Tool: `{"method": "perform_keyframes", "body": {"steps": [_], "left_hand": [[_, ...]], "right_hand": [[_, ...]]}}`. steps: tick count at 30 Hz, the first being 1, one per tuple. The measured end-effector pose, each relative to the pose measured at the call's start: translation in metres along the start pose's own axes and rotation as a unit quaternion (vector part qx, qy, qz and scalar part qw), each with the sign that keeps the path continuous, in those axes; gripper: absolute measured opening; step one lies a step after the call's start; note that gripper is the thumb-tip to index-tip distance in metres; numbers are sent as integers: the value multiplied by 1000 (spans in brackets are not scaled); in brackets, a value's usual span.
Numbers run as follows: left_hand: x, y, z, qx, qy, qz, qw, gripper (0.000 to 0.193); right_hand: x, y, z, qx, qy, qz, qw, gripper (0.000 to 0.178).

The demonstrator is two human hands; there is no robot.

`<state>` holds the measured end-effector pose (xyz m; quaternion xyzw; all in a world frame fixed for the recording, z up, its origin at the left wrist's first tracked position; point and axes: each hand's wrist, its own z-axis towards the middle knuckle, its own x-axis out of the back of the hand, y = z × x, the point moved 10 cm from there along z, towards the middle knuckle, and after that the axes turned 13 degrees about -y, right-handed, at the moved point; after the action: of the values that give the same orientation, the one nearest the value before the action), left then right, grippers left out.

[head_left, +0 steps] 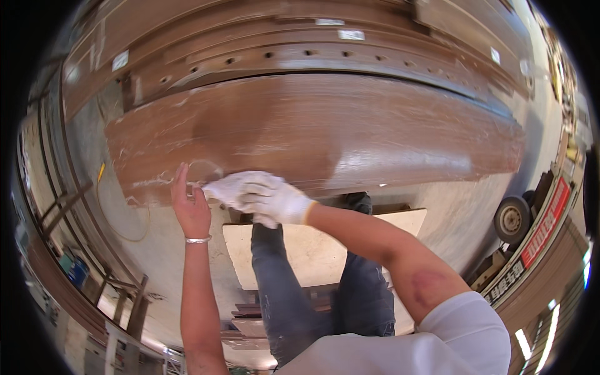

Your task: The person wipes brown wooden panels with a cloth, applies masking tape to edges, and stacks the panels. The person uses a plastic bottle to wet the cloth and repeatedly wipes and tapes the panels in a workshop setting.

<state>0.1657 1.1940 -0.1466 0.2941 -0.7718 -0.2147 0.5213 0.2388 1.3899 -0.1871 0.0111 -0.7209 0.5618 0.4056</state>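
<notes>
A long brown wooden panel (281, 125) lies across in front of me, streaked with pale smears. My right hand (278, 199), in a white knitted glove, is closed on a crumpled white cloth (226, 189) at the panel's near edge, left of the middle. Bare and with a silver bangle at the wrist, my left hand (192, 211) is raised beside the cloth at the near left edge. Its fingers are spread and nothing is in them. Whether it touches the panel I cannot tell.
More brown boards (287, 59) lie beyond the panel, one with a row of holes. A pale board (312, 244) lies by my legs. Metal racks (53, 162) stand at the left, with a thin yellow cord (99, 178). A wheel (512, 220) and a red sign (545, 222) are at the right.
</notes>
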Motion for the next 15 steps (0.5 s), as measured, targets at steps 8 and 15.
{"method": "perform_keyframes", "body": {"steps": [8, 15], "left_hand": [[-224, 174, 46, -179, -135, 198, 954, 59], [-377, 308, 113, -223, -210, 300, 903, 69]], "right_hand": [[95, 194, -500, -363, -172, -156, 902, 51], [183, 235, -951, -726, 499, 145, 451, 30]]}}
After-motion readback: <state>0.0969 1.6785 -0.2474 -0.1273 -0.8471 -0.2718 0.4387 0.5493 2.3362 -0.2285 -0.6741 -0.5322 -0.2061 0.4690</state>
